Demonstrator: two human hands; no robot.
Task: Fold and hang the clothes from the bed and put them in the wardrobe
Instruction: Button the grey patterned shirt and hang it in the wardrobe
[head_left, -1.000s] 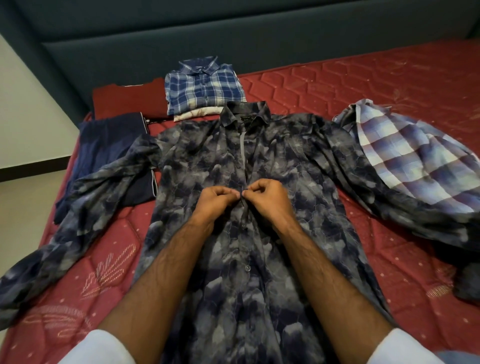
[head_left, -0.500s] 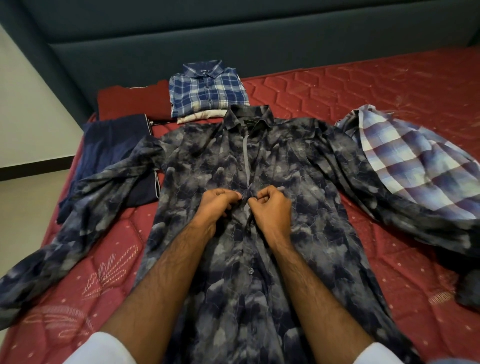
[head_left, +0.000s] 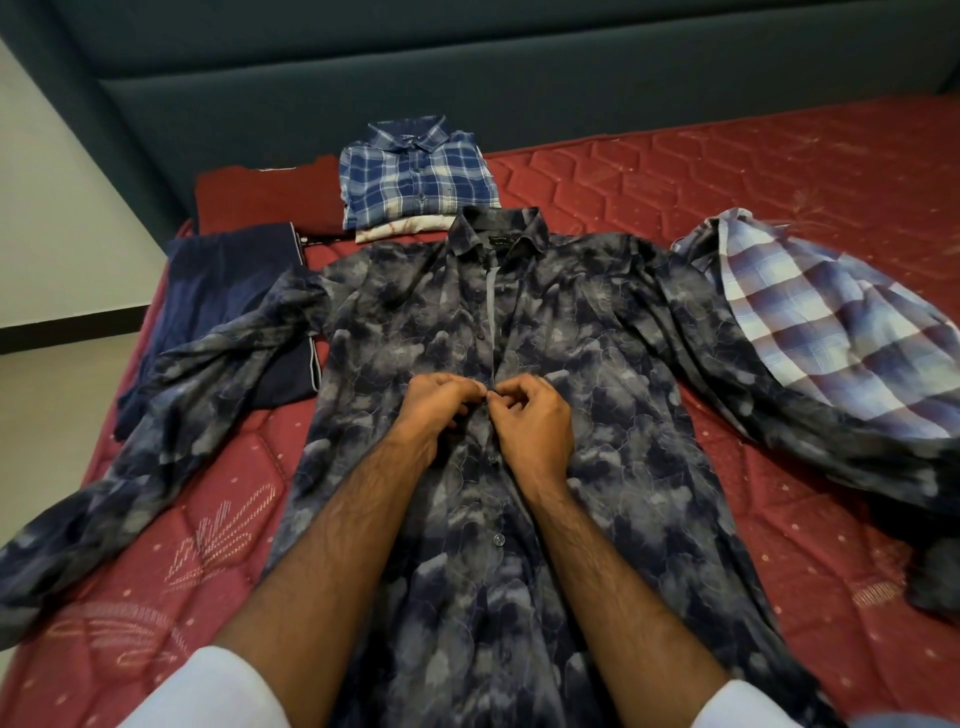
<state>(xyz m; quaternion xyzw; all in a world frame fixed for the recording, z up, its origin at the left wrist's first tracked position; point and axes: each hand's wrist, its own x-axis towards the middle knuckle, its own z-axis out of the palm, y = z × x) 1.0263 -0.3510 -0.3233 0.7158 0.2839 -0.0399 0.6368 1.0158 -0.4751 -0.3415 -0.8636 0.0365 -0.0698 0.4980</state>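
My left hand and right hand meet at the button placket of the dark patterned shirt, fingertips pinching the cloth at mid-chest. It lies face up, sleeves spread, across the middle of the red mattress. A folded blue plaid shirt sits by the head edge, navy trousers at the left edge, a loose checked shirt toward the right.

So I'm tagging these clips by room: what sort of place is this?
Most likely a bedroom. The grey patterned shirt is spread on a red quilted mattress that runs up to a padded dark headboard, and a folded blue plaid shirt lies near it.
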